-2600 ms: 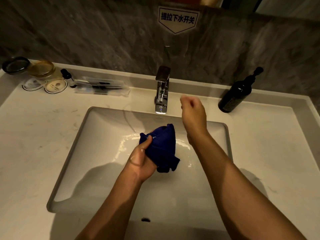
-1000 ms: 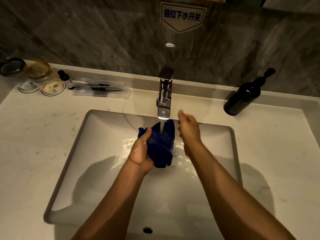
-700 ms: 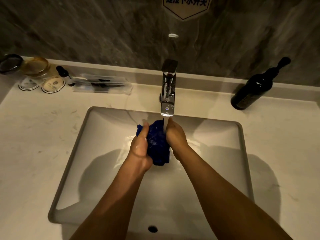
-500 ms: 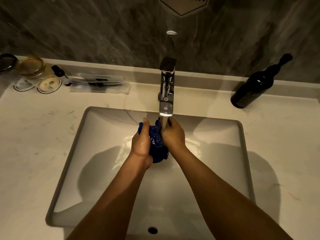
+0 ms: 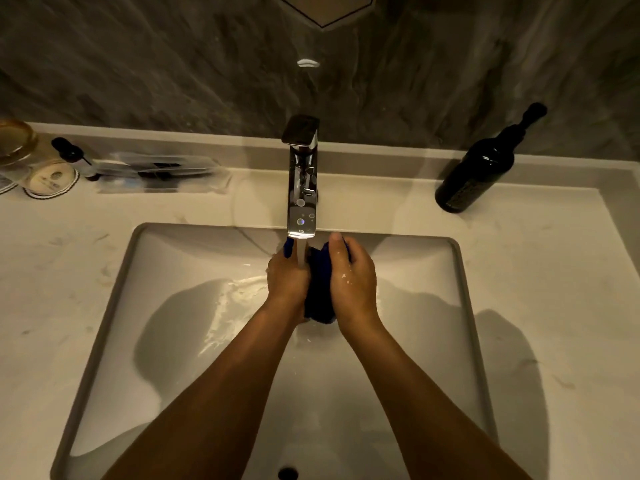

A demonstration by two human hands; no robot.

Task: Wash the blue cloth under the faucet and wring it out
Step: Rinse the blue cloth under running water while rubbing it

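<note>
Far left, at the back of the pale marble-look surface [image 5: 540, 271]: an amber glass jar [image 5: 14, 142] cut by the frame edge, a round white scalloped coaster [image 5: 51, 179] in front of it, then a small dark-capped bottle [image 5: 69, 152] lying beside a row of clear plastic-wrapped sachets [image 5: 162, 171] along the back ledge.

Centre-left: the rectangular white undermount basin [image 5: 166, 306], wet, with water glinting on its floor left of the hands. A dark overflow hole shows at the near wall.

Centre: the square chrome faucet [image 5: 302, 188] stands at the basin's back edge, spout reaching forward. A thin stream of water [image 5: 302, 252] runs from its tip, falling between the two hands.

Left hand [image 5: 286, 282]: directly below the spout, grip pressed closed against the left side of the bunched dark blue cloth [image 5: 320, 292]; a blue tip pokes out above its fingers. Water strikes at this hand's inner edge.

The cloth sits squeezed between both hands over the middle of the basin, just below and slightly right of the spout, a lower fold hanging out beneath the palms.

Right hand [image 5: 353, 278]: grip wrapped closed over the cloth's right side, thumb up along its top, droplets on the back of the hand.

Far right: a dark glass pump bottle [image 5: 476, 174] stands on the surface by the grey veined stone wall [image 5: 138, 64], well apart from the basin.
</note>
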